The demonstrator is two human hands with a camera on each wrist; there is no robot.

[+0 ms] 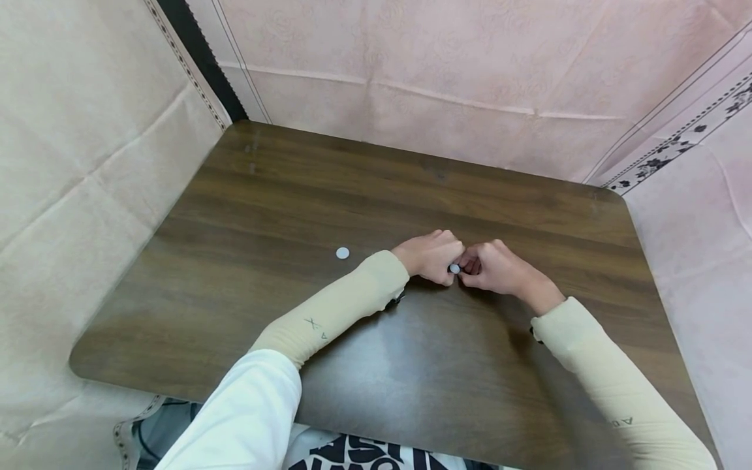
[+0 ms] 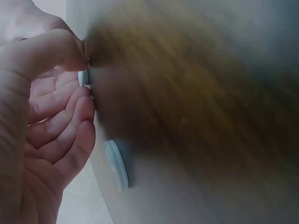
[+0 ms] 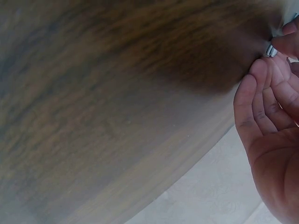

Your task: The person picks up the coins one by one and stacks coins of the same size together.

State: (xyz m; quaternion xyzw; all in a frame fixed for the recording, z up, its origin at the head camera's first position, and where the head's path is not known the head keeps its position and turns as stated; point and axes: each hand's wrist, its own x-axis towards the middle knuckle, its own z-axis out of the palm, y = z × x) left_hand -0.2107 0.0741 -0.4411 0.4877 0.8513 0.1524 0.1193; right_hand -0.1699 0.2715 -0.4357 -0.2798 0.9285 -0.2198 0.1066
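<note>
A small white disc (image 1: 455, 268) with dark edging sits between my two hands, low over the table right of its middle. My left hand (image 1: 431, 256) pinches it from the left; in the left wrist view the disc (image 2: 83, 78) shows edge-on between thumb and fingertips. From the other side my right hand (image 1: 498, 267) pinches it with thumb and forefinger, its other fingers curled. Only a sliver of the disc (image 3: 270, 50) appears in the right wrist view, the rest covered by fingers. A second white disc (image 1: 343, 252) lies flat on the wood, left of the left hand.
The brown wooden table (image 1: 247, 274) has rounded corners. Pale cloth (image 1: 440, 72) hangs along its back and both sides. In the left wrist view the second disc (image 2: 117, 165) rests on the tabletop below the fingers.
</note>
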